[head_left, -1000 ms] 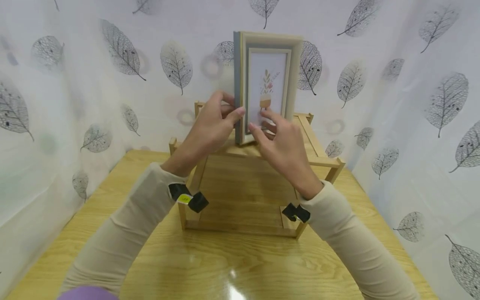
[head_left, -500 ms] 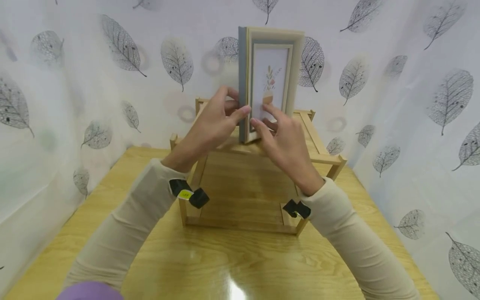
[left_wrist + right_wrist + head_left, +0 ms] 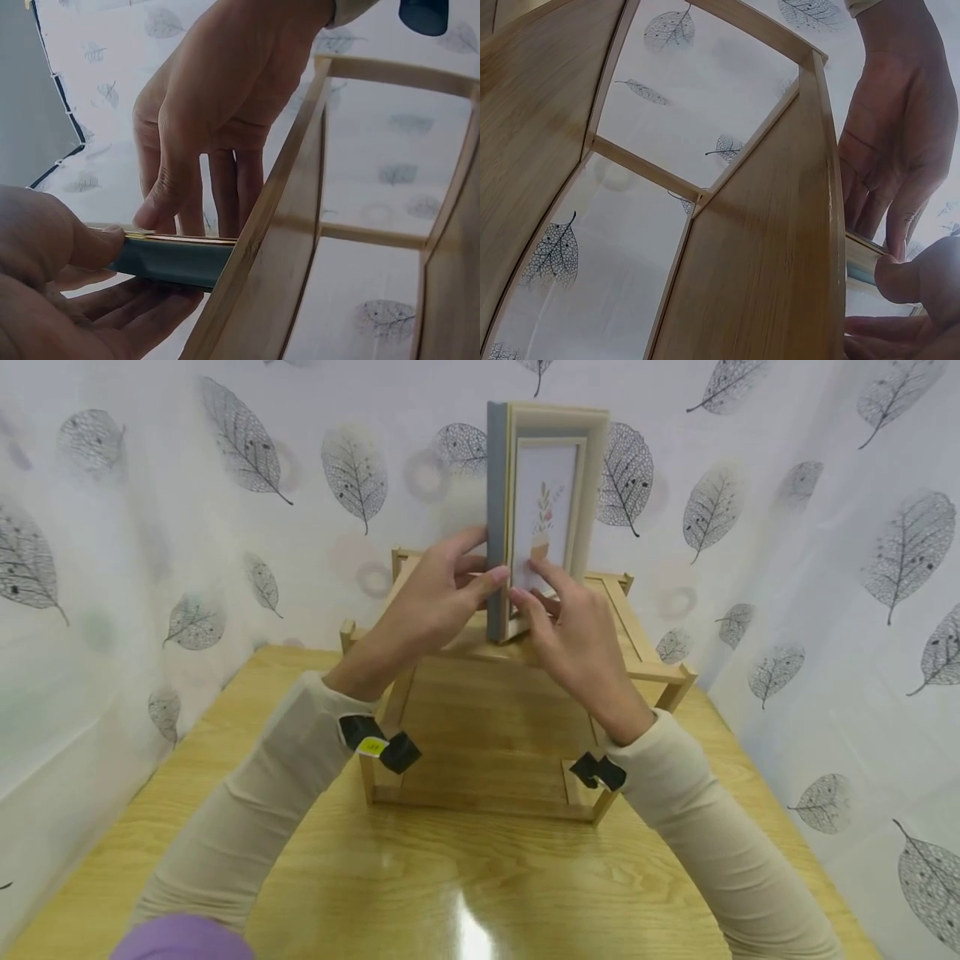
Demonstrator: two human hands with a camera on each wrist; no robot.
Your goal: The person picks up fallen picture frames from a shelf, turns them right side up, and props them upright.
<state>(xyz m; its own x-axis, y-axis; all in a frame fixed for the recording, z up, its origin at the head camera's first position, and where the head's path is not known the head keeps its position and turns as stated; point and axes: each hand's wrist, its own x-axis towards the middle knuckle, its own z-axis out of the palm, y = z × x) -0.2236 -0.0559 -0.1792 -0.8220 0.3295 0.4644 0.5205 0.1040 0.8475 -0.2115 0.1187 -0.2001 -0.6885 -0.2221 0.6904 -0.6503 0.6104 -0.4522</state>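
Observation:
A deep picture frame [image 3: 597, 485] with a pale wooden rim, a grey-blue side and a plant print stands upright at the front of the wooden rack's top [image 3: 626, 622], turned at an angle. My left hand [image 3: 438, 597] grips its left side, thumb on the front edge and fingers behind, as the left wrist view also shows. With bent fingers my right hand [image 3: 581, 631] holds the lower left of the front, thumb on the rim and index finger on the print. The right wrist view shows only part of the frame beyond the rack's panel [image 3: 772, 225].
The two-level rack, with a lower board [image 3: 487, 785] and raised corner posts, stands on a wood-grain table [image 3: 390, 877]. A white curtain [image 3: 420, 402] with leaf prints surrounds the back and sides. Something purple [image 3: 183, 937] shows at the lower left.
The picture frame has shifted slightly right and turned, so more of its grey-blue side shows. Both hands have moved with it, keeping their hold. The whole head view has tilted down a little.

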